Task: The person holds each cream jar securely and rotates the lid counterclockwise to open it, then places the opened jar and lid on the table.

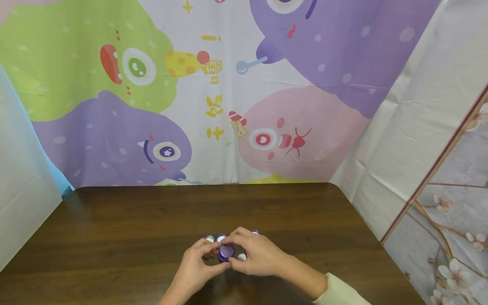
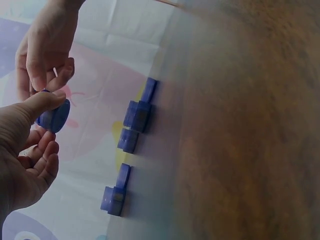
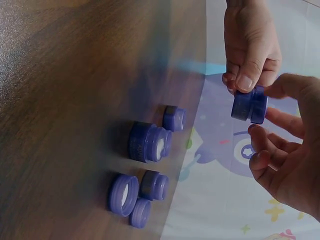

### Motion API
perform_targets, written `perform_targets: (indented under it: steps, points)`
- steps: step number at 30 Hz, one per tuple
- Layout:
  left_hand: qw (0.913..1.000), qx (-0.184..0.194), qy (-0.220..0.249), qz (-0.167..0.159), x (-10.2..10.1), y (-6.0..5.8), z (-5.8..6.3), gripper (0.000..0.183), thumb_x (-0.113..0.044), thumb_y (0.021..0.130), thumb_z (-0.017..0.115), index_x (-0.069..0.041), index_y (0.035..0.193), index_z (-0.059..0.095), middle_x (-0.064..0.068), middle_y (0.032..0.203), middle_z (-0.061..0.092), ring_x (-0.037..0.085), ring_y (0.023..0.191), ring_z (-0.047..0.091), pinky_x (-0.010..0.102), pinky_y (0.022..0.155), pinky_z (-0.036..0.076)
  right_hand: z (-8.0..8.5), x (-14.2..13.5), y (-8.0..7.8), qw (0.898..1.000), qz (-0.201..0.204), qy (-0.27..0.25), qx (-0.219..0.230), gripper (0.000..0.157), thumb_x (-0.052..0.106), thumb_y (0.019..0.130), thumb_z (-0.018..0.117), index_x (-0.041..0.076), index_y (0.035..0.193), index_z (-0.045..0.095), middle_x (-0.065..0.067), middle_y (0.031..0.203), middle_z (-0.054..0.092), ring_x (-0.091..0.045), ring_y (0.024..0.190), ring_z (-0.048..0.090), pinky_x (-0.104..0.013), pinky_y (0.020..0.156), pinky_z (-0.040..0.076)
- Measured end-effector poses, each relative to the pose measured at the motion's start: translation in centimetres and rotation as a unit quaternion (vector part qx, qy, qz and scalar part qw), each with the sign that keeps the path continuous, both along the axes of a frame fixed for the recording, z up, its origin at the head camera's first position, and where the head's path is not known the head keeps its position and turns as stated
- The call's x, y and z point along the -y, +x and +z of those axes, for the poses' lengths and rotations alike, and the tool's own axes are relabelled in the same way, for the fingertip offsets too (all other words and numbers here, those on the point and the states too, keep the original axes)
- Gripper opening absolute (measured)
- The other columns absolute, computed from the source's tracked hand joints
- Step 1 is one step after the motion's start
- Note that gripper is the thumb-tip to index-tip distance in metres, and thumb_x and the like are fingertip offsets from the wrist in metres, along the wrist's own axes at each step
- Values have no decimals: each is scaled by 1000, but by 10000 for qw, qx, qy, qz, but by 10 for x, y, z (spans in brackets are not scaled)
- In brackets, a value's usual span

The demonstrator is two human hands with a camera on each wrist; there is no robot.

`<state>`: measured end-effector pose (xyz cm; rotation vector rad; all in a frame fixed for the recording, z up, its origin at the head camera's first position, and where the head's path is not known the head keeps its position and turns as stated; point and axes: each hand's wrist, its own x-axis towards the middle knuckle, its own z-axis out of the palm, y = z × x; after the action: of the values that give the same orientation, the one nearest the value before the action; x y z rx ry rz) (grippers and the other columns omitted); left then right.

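Observation:
A small purple jar [image 3: 241, 106] with its purple lid [image 1: 227, 251] on top is held up above the table between both hands. My left hand [image 1: 195, 264] pinches the jar's body between thumb and fingers. On the lid's rim, the thumb and forefinger of my right hand [image 1: 263, 254] grip from opposite sides; its other fingers hang loosely curled in the right wrist view. Beneath the hands stand more open purple jars, among them a larger jar [image 3: 142, 142] and a small jar [image 3: 154, 185]. A large loose lid [image 3: 123, 195] and a smaller lid [image 3: 140, 213] lie near them.
The dark wooden table [image 1: 152, 212] reaches back to a hanging cloth [image 1: 213, 161] printed with cartoon figures. White cloth hangs at either side, and a flowered panel [image 1: 453, 245] stands at the right. Another small jar [image 3: 174, 119] stands past the larger one.

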<state>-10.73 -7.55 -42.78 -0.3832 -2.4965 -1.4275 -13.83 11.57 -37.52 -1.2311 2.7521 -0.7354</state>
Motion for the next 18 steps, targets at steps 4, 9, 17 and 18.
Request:
perform_targets:
  steps: [4,9,17,18]
  points:
    - [10000,-66,-28,-10,0,-1,0,35,-14,63,85,-5,94,71,-11,81,56,11,75,57,21,68,50,1,0,1,9999,-113,-73,61,50,41,86,63,18,129,53,3,120,56,-2,83,57,-15,71,49]
    - [10000,-58,-45,3,0,0,0,35,-16,64,85,-6,95,71,-10,82,56,7,75,55,20,69,50,0,0,0,9993,-329,-159,29,46,46,84,65,15,119,59,3,115,58,0,80,55,-13,70,48]
    - [10000,40,-14,-43,0,0,0,38,-14,63,85,-3,96,71,-10,82,56,15,77,58,23,70,52,-2,0,0,10000,-76,31,-13,44,36,86,63,19,125,57,5,118,56,-7,100,59,-18,83,49]
    - [10000,25,-26,-38,0,0,0,39,-15,63,85,-3,97,71,-9,82,56,14,77,58,22,70,51,-2,0,0,10000,-86,28,17,46,40,86,62,19,127,55,4,119,56,-8,101,59,-19,83,50]
